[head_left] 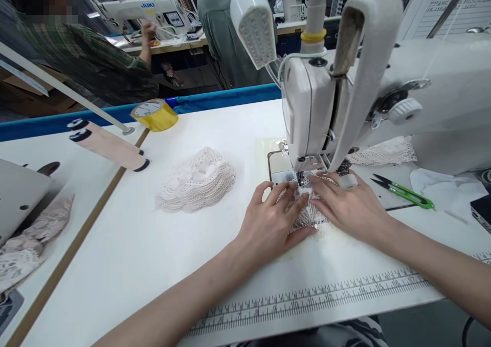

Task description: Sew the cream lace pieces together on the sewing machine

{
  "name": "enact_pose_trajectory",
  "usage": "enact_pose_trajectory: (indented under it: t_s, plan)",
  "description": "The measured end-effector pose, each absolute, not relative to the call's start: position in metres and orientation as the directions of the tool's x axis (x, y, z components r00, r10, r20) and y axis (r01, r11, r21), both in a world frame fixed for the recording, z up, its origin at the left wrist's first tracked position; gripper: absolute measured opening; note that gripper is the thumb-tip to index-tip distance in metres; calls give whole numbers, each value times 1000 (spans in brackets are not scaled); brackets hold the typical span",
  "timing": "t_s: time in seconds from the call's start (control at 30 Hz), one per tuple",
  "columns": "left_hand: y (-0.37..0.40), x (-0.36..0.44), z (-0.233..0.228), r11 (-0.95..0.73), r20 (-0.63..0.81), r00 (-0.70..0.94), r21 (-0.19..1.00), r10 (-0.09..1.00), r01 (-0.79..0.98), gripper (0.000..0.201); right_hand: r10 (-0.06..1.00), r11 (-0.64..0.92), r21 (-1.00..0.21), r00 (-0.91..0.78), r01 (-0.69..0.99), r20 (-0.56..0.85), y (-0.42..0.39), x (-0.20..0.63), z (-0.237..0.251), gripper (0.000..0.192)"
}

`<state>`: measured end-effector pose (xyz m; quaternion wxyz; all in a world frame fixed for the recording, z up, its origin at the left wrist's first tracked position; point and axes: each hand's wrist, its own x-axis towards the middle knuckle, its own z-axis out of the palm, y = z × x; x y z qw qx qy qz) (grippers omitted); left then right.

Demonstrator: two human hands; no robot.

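Note:
Under the needle of a white sewing machine (310, 106) lies a piece of white lace (311, 216). My left hand (274, 216) rests on the lace's left side, fingers spread and close to the presser foot (301, 178). From the right, my right hand (349, 203) lies flat over the same lace, fingertips near the needle. Both hands press the lace against the machine bed and cover part of it. To the left sits a fanned stack of white lace pieces (197, 180), apart from my hands.
Green thread snips (406, 191) lie right of my right hand. Two thread cones (109, 145) and a yellow tape roll (154, 115) stand at the back left. A printed ruler (307, 301) runs along the front edge. More lace (383, 151) lies behind the needle. Two people work beyond the table.

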<state>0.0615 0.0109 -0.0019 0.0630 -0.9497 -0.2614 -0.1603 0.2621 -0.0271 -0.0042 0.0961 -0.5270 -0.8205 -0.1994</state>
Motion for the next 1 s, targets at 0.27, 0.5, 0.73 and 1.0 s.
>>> enact_pose_trajectory:
  t_s: [0.27,0.5,0.73,1.0]
  plan:
    - [9,63,-3,-853,362,806,-51,469,519,50,823,379,205,-430,902,372,-25,263,-8,39]
    - [11,63,-5,-853,359,801,-25,478,521,51,820,379,197,-426,904,381,-24,264,-9,42]
    - [11,62,-6,-842,346,791,-1,506,539,59,801,416,147,-438,897,407,-29,265,-7,35]
    - [13,48,-1,-968,446,876,-75,182,240,25,700,674,-129,-573,727,426,-40,270,-3,26]
